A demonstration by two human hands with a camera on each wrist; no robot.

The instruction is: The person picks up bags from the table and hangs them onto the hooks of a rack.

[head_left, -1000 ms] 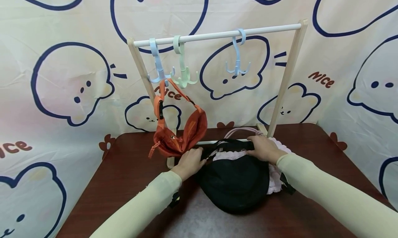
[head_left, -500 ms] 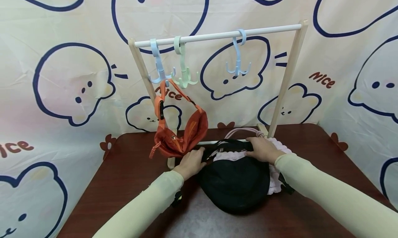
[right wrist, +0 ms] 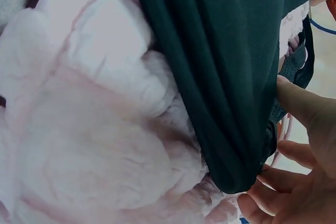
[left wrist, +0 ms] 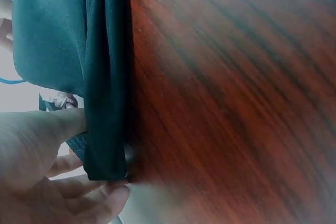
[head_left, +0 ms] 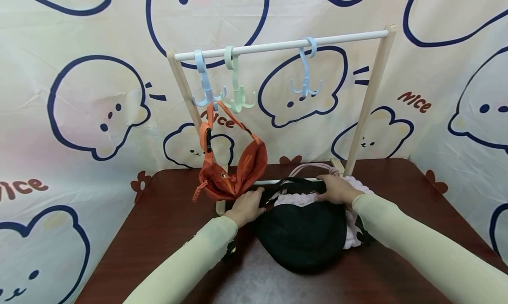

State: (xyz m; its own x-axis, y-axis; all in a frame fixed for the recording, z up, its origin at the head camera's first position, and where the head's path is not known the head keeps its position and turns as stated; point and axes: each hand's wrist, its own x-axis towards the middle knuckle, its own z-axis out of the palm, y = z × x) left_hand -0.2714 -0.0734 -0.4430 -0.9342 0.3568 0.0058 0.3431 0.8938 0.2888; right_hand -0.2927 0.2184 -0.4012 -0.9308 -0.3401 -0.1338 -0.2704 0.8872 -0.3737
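Observation:
A dark, crescent-shaped shoulder bag [head_left: 301,238] lies on the table in the head view, between both hands. My left hand [head_left: 246,207] grips its upper left end; in the left wrist view the bag's narrow corner [left wrist: 107,150] sits between thumb and fingers. At the upper right end, my right hand [head_left: 337,190] holds the bag, its thumb on one side and fingertips on the other in the right wrist view. Behind it lies a puffy pale pink bag [head_left: 352,231], mostly covered, with a pink cord handle [head_left: 313,165]. The dark bag's strap [head_left: 293,185] runs across the top.
A wooden rack with a white bar [head_left: 274,48] stands behind. An orange bag [head_left: 234,176] hangs from the left blue hook [head_left: 206,85], close to my left hand. A green hook [head_left: 238,92] and another blue hook [head_left: 305,76] hang bare on the bar.
Everything in the head view has shifted slightly to the right together. Both hands keep their hold on the dark bag, which stays in place on the table.

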